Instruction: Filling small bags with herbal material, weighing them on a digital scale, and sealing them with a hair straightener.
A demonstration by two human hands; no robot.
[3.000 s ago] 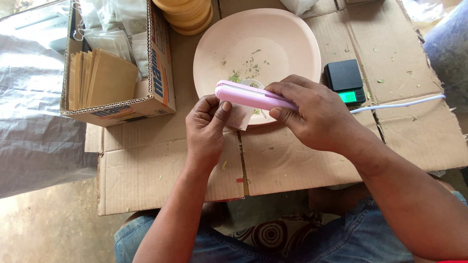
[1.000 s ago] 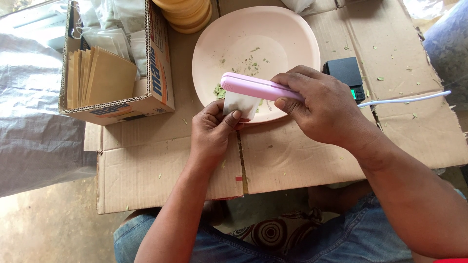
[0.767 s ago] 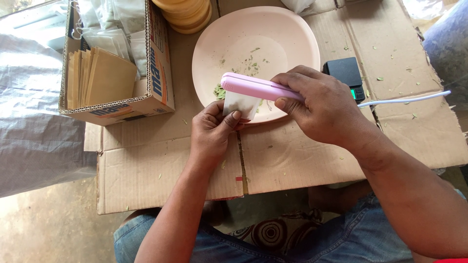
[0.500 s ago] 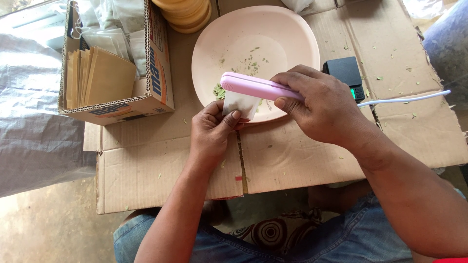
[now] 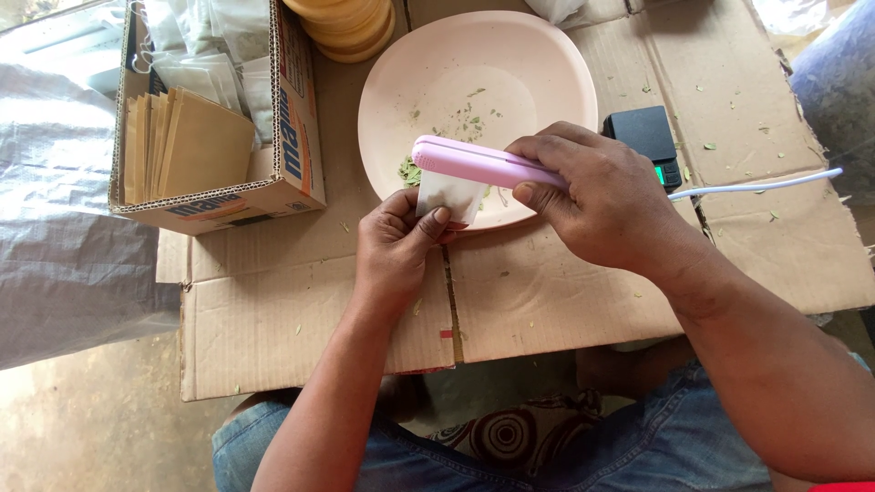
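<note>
- Right hand [image 5: 602, 205] squeezes the pink sealer [image 5: 478, 162] closed on the white sachet [image 5: 448, 196], just over the pink plate [image 5: 478, 77].
- Left hand [image 5: 396, 246] pinches that sachet's lower edge.
- Best kept flat, pressure even.

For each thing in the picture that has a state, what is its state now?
Pink sealer: closed on the sachet's top edge, held by right hand.
White sachet: held from below by left hand.
Pink plate: nearly empty, few leaf bits.
Black scale: display lit.
Cardboard box: open, holding envelopes.
</note>
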